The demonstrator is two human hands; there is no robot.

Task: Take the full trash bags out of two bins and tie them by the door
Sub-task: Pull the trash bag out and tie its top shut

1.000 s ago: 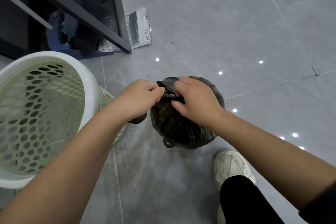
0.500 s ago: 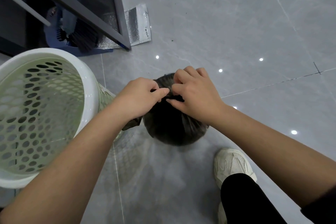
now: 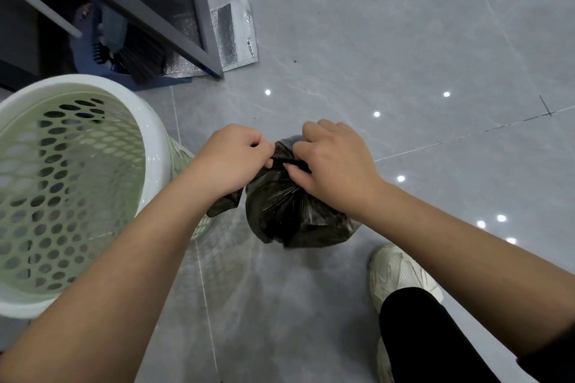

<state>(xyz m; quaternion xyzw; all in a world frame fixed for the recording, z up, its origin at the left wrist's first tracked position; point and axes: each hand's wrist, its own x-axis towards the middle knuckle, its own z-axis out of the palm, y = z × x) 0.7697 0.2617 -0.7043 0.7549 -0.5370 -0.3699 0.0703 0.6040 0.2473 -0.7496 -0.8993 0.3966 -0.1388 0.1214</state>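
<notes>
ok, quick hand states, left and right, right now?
Left hand: closed, pinching the twisted neck of the black plastic trash bag.
Right hand: closed, pinching the same neck.

the bag [image 3: 280, 211] is thin, crinkled black plastic with a sheen. the bin [image 3: 149, 140] is smooth, glossy plastic. the floor [image 3: 373, 40] tiles are polished.

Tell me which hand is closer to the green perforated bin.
Left. The left hand pinches the neck of the black bag right beside the green bin; the right hand pinches it on the side away from the bin.
</notes>
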